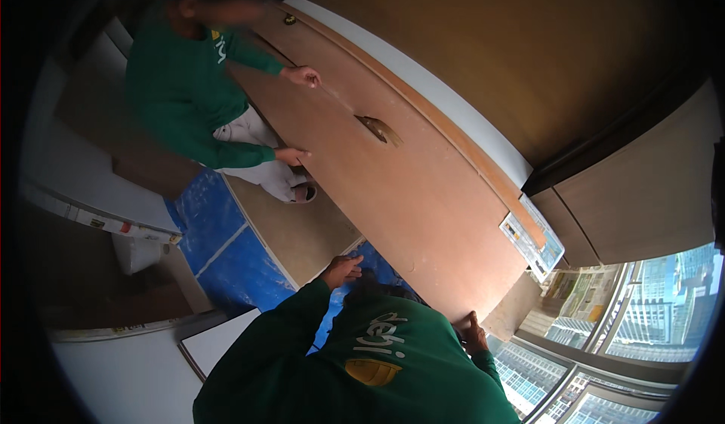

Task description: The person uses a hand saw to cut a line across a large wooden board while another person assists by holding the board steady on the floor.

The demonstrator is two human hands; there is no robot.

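Two of us on one large, flat, pinkish-brown board point(430, 197), which slants from far left to near right, straight in front of me. Going left to right: my co-worker in a green sweatshirt point(192, 92) is at far left, one hand point(302, 76) out over the board and the other hand point(292, 156) at its near edge. I'd match that person's height and pace, since I reckon a sheet this long could twist if one end got ahead. I'd also avoid leaning near the ragged, dark torn hole point(388, 132) farther up the middle; looks like the weak spot to me.

My left hand point(342, 271) reaches out just beside the near edge, fingers loosely extended, gripping nothing that I can see. Bringing it onto the edge would give me a second support point, imo.

My right hand point(473, 336) is down at the near right corner, one digit pointing up by the board. It's dark and partly hidden, so I can't tell if the fingers are closed on it. I'd mind the blue-and-white printed paper point(519, 241) at the right end too, probably slippery under a palm.
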